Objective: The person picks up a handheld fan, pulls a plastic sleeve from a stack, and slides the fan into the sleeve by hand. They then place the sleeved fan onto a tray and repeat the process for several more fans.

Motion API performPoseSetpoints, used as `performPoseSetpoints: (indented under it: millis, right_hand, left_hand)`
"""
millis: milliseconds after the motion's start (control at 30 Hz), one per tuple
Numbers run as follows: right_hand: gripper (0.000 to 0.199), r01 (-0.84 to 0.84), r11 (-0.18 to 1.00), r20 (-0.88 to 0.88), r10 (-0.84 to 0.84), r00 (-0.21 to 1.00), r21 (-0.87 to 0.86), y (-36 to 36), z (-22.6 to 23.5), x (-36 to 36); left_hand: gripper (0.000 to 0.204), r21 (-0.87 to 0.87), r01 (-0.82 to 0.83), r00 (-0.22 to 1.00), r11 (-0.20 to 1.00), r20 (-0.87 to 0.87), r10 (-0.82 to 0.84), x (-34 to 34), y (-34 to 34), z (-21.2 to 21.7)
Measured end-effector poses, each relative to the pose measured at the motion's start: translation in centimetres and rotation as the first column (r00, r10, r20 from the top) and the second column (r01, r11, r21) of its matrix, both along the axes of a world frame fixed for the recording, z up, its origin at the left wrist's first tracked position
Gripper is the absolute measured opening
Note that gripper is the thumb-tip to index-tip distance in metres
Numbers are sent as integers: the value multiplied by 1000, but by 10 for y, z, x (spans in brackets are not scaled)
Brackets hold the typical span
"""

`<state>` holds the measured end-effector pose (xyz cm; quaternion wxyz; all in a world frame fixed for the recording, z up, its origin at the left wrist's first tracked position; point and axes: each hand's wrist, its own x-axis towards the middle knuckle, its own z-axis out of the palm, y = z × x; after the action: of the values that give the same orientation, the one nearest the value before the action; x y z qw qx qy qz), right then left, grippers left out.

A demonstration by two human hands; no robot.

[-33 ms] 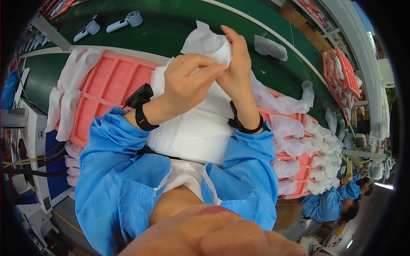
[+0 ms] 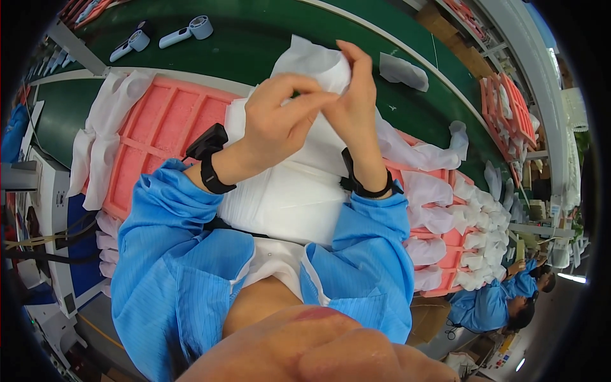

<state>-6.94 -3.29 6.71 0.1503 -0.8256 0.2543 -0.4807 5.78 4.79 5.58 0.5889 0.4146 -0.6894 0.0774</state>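
Note:
A white, soft, sheet-like foam bag (image 2: 312, 62) is held up over the edge of the green belt, its loose corner pointing away from me. My right hand (image 2: 354, 95) curls round its right side, index finger raised along the edge. My left hand (image 2: 280, 118) is closed in a pinch at the bag's near end, thumb and index tips meeting beside my right palm. What lies inside the bag is hidden. Below both hands rests a thick stack of flat white foam bags (image 2: 286, 200), close against my body.
Two light-blue handheld fans (image 2: 191, 32) lie on the green belt (image 2: 254, 32). Another white bag (image 2: 403, 71) lies to the right. Pink trays (image 2: 168, 121) flank me; the right one carries several wrapped bundles (image 2: 426, 191). A co-worker in blue (image 2: 480, 309) sits at far right.
The bag and my right fingers have shifted slightly right. A small gap now shows between my left thumb and index finger behind their tips.

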Motion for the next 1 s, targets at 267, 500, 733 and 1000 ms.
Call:
performPoseSetpoints:
  millis: [267, 500, 733, 1000]
  right_hand:
    - [62, -426, 741, 399, 230, 888, 519, 0, -2, 0]
    - [59, -409, 898, 27, 410, 912, 162, -4, 5, -4]
    - [42, 17, 999, -115, -12, 993, 41, -8, -13, -3]
    - [37, 81, 992, -157, -97, 983, -102, 9, -10, 6]
  left_hand:
    - [57, 157, 65, 984, 985, -173, -37, 21, -17, 3]
    - [50, 152, 674, 654, 723, -577, -489, 48, -9, 17]
    - [37, 160, 299, 751, 941, -647, -129, 37, -12, 5]
    - [34, 11, 50, 938, 999, -343, -43, 20, -12, -4]
